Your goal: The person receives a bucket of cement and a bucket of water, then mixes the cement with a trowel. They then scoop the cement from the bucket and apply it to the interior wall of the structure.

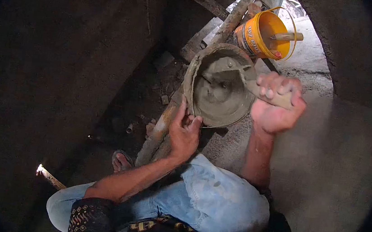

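Observation:
A round, mud-caked basin holds wet grey mortar. My left hand grips the basin's near left rim, thumb and fingers at its edge. Above the right side of the basin, my right hand is closed round the handle of a trowel. The trowel's blade reaches in over the mortar, toward the far side of the basin.
A yellow bucket with a wooden-handled tool in it stands beyond the basin. A long pole runs diagonally beneath the basin. Rubble lies at the left, and a curved dark wall edge is at the upper right.

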Demonstrator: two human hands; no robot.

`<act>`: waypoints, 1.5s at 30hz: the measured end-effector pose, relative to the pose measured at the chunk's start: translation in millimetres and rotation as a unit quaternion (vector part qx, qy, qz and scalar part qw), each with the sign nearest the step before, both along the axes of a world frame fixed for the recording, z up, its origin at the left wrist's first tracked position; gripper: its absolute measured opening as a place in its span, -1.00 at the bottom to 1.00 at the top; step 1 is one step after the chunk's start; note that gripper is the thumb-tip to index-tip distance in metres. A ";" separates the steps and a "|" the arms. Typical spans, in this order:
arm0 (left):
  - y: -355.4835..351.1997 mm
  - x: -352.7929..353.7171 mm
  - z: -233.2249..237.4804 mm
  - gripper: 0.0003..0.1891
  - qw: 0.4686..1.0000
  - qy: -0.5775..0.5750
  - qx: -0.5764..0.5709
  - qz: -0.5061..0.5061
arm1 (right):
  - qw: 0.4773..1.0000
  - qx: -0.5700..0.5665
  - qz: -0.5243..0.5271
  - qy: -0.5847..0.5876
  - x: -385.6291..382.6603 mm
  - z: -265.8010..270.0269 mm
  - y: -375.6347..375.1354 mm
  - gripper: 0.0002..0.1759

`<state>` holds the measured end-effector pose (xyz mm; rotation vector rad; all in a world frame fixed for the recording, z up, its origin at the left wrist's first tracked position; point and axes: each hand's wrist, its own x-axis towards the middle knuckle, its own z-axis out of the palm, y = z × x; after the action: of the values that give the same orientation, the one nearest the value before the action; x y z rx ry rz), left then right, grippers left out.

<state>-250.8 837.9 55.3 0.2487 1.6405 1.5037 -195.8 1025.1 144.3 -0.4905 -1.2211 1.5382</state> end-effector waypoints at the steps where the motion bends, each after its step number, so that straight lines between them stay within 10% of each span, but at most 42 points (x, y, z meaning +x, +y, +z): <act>1: 1.6 -2.5 0.9 -0.22 0.999 -0.012 -0.028 -0.025 | 1.000 0.002 0.002 0.001 -6.0 -10.3 2.7 -0.66; 11: 5.0 -48.5 -38.7 -0.28 0.993 0.018 0.106 -0.052 | 0.961 0.019 0.231 -0.149 -43.9 -33.0 15.3 -0.66; 21: 59.0 -141.1 -19.7 -0.28 0.945 -0.056 0.114 -0.302 | 0.856 0.002 0.443 -0.268 -48.6 -52.9 24.6 -0.54; 37: 75.4 -156.3 -13.1 -0.32 0.939 -0.063 0.091 -0.327 | 0.903 0.027 0.388 -0.183 10.4 20.8 30.9 -0.52; 45: 75.7 -153.1 -23.9 -0.32 0.942 -0.030 0.096 -0.320 | 0.935 -0.018 0.279 -0.219 15.5 -49.1 19.6 -0.57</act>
<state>-403.9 913.6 31.5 0.7592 1.1930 1.1432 -180.2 1044.7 95.3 -0.5590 -1.7885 1.9963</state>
